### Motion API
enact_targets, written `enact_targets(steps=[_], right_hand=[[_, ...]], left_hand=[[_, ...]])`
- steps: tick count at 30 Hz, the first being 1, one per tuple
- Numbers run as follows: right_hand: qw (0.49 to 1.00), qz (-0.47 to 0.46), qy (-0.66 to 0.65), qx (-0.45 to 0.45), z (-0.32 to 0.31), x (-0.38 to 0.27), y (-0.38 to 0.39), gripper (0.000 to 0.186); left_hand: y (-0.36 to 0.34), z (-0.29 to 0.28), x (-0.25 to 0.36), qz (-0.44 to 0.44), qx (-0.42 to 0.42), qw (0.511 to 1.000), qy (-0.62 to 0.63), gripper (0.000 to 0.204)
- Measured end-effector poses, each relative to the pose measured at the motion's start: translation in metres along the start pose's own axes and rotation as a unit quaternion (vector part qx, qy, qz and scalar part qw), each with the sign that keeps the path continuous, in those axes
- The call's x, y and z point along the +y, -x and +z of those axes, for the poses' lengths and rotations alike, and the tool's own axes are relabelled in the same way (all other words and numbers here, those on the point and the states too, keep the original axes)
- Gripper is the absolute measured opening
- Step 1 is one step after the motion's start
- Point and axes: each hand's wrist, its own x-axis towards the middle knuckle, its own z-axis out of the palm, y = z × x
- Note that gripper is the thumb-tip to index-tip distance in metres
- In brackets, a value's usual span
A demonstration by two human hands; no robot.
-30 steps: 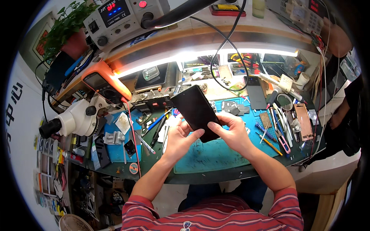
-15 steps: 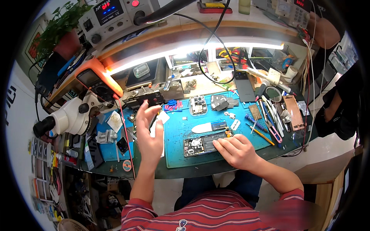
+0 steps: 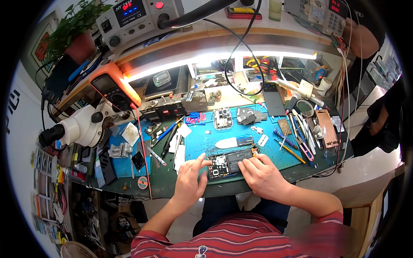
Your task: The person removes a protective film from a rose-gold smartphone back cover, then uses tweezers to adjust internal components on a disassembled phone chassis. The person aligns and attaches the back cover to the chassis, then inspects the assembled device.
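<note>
An opened smartphone [image 3: 220, 167] lies on the blue work mat [image 3: 200, 144] close to its front edge, its circuit board at the left and a black battery at the right. My right hand [image 3: 263, 175] grips the phone's right end, fingers bent over the battery side. At the phone's left end is my left hand [image 3: 188, 179], index finger stretched to the frame's edge and thumb apart, with nothing in its grasp. Just beyond the phone rests a flat pry blade [image 3: 228, 142] with a blue and black handle. A small orange part shows by my right fingertips.
Screwdrivers, tweezers and a pink-handled knife [image 3: 306, 151] lie on the right. Left of the mat are several pens and a microscope [image 3: 79, 129]. An orange multimeter [image 3: 112, 88] stands behind it. A black cable [image 3: 239, 41] hangs over the back. Another person [image 3: 378, 120] is at the right.
My left hand has come down from above the mat to the phone's left end. The phone has shifted slightly right, with my right hand still on it.
</note>
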Motion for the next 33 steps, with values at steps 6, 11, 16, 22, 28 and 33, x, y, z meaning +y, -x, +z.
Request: enact_targets(steps=[6, 11, 16, 22, 28, 33], right_hand=[[0.998, 0.016, -0.062, -0.002, 0.001, 0.006, -0.003, 0.039], [0.996, 0.022, -0.057, 0.064, 0.009, 0.007, -0.003, 0.035], [0.993, 0.052, -0.088, 0.061, 0.012, 0.006, -0.003, 0.035], [0.994, 0.045, -0.070, 0.078, 0.018, 0.004, 0.001, 0.037], [0.989, 0.060, -0.096, 0.093, 0.022, 0.004, 0.002, 0.038], [0.989, 0.087, -0.088, 0.080, 0.016, -0.002, 0.000, 0.038]], left_hand=[[0.002, 0.001, -0.007, 0.038, -0.019, 0.998, -0.035, 0.062], [0.003, 0.003, -0.006, 0.041, -0.039, 0.997, -0.056, 0.066], [0.003, 0.005, -0.007, 0.020, -0.056, 0.997, -0.055, 0.066], [0.003, 0.005, -0.005, 0.044, -0.050, 0.996, -0.059, 0.062], [0.002, 0.006, -0.002, 0.032, -0.056, 0.995, -0.079, 0.062], [0.003, 0.007, -0.002, 0.035, -0.060, 0.994, -0.087, 0.063]])
